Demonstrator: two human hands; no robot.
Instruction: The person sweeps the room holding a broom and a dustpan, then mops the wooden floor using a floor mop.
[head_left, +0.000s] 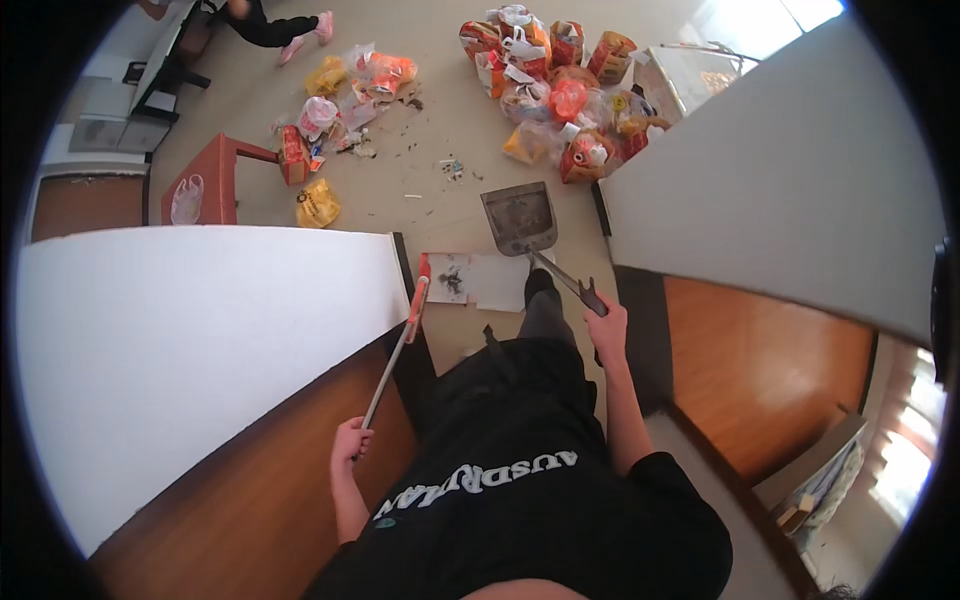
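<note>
My left hand [350, 440] is closed around the grey pole of a long-handled mop [390, 372]. Its narrow red head rests at the left end of some pale sheets [505, 282] on the floor, beside a dark smudge of dirt [452, 281]. In my right hand [607, 335] is the dark handle of a long-handled dustpan [520, 218]. The grey pan lies just beyond the sheets, in front of my foot, its wide mouth facing away from me. Small scraps of litter [453, 170] are scattered on the floor past the pan.
Bagged rubbish and paper bags [570, 100] are heaped at the back right. More bags [345, 105] lie at the back left, near a red stool [228, 185]. White partitions [220, 330] flank me on both sides. Another person's legs [285, 32] show at the far left.
</note>
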